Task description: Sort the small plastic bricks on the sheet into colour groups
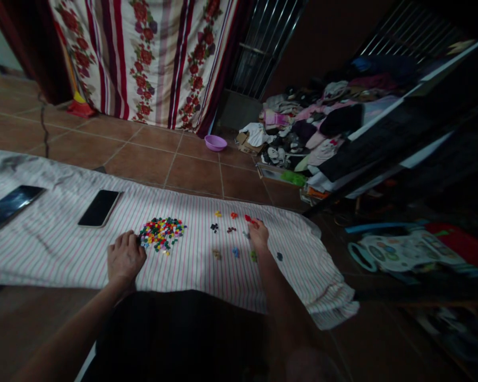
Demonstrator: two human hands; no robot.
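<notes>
A mixed pile of small coloured pieces [162, 232] lies on the striped cloth [195, 260]. My left hand [125, 255] rests at the pile's left edge, fingers curled; what they hold, if anything, is hidden. Farther right, small single-colour groups sit apart: yellow [218, 214], orange [233, 215], black [214, 227], brown [231, 229], tan [216, 254], blue [235, 252], green [254, 256] and dark [279, 256]. My right hand [258, 232] is pinched beside the red pieces [247, 218]; its fingertips are too small to read. Grey pieces [246, 234] lie just left of it.
Two dark-screened devices, a phone [99, 208] and a larger one [11, 207], lie on the cloth at the left. Beyond it are a purple basin [215, 142] on the tiled floor, a floral curtain [143, 63] and a heap of clothes [310, 116].
</notes>
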